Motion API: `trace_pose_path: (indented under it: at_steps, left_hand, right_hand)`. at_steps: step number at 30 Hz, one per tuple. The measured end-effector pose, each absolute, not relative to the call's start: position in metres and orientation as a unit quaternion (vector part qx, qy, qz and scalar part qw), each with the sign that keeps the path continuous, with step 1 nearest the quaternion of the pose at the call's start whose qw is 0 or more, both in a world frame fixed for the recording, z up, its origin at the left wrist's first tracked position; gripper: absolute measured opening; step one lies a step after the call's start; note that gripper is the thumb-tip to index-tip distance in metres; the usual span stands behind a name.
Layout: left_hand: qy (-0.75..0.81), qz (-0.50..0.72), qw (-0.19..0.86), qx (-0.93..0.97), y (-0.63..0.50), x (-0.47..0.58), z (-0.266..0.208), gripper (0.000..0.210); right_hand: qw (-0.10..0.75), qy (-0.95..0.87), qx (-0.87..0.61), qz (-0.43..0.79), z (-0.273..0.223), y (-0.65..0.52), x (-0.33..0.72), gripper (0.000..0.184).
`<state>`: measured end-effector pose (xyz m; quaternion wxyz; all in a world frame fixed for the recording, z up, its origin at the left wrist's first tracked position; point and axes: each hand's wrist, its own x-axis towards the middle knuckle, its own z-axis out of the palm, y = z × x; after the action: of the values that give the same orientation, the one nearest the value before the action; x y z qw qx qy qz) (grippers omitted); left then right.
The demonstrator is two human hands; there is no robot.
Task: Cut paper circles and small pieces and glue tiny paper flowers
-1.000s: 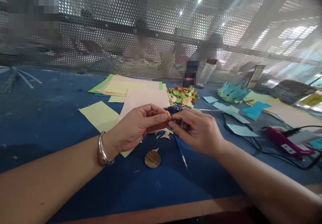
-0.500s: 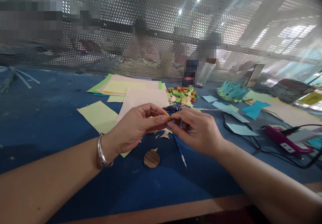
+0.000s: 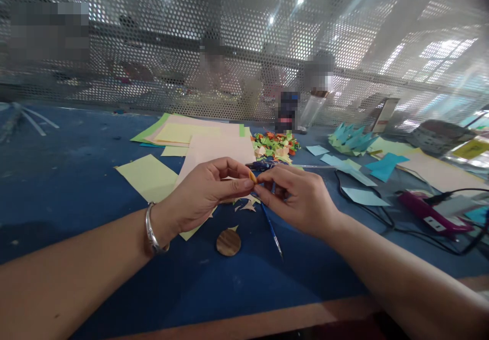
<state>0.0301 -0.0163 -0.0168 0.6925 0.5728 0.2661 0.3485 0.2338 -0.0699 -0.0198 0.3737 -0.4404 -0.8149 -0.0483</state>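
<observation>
Between the fingertips of both hands is a small yellow-orange paper piece point(image 3: 252, 177), mostly covered by the fingers. My left hand point(image 3: 214, 189), with a silver bangle at the wrist, pinches it from the left. From the right, my right hand point(image 3: 296, 197) closes thumb and forefinger on its edge. Below them on the blue table lie a round wooden disc point(image 3: 228, 242) and a thin blue brush point(image 3: 275, 236). Pale paper scraps point(image 3: 249, 205) are scattered just under the fingers. Behind the hands a dark-handled tool point(image 3: 263, 165) is partly hidden.
Paper sheets point(image 3: 221, 149) are stacked behind my left hand, beside a pile of coloured paper cuttings point(image 3: 275, 145). At right are a blue-green folded paper piece point(image 3: 351, 138), a purple power strip point(image 3: 435, 216) and black cables. A perforated metal screen point(image 3: 244, 64) stands at the back.
The yellow-orange paper piece has turned slightly and shows more between the fingertips. Both hands stay in nearly the same place; the view has shifted a little.
</observation>
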Motion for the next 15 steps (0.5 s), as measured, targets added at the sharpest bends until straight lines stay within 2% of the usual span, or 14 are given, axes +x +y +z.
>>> trace_pose_path:
  at_steps: [15]
  left_hand:
    - [0.278,0.357,0.700,0.552,-0.0161,0.0305,-0.0165,0.018]
  right_hand:
    - [0.374,-0.812,-0.448,-0.017,-0.0204,-0.0686,0.2332,0.014]
